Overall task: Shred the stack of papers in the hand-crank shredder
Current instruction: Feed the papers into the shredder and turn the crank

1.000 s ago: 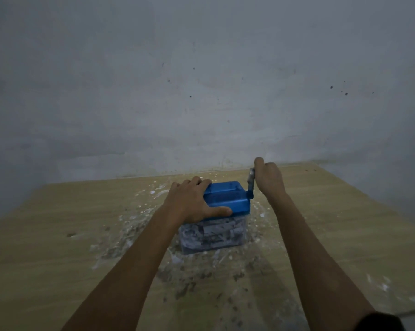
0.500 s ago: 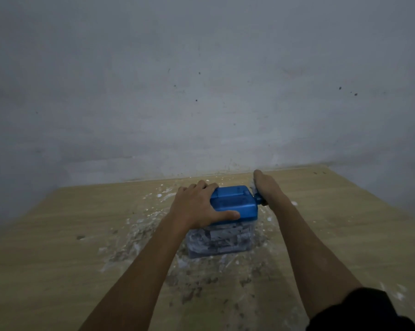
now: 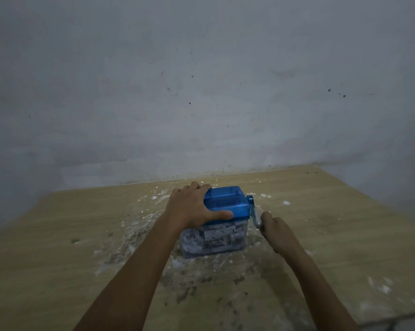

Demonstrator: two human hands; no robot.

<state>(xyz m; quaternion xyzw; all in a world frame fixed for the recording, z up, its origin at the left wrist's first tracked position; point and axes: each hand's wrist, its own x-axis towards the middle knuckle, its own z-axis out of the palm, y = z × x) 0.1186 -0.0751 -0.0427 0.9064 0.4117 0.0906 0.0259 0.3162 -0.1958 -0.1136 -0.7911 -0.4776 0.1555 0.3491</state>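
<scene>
1. The shredder [image 3: 225, 204], blue top on a clear bin [image 3: 213, 241], stands on the wooden tabletop [image 3: 58, 247] near the wall [image 3: 201, 91].
2. The bin is full w/ paper strips.
3. Left hand [image 3: 192, 206] lies over the left side of the blue top; its grip wraps the edge, thumb along the front.
4. Right hand [image 3: 276, 231] is at the right side; its grip is closed around the crank handle [image 3: 255, 215], which points down and toward the person.
5. White scraps and dark spots lie on the tabletop around the bin.
</scene>
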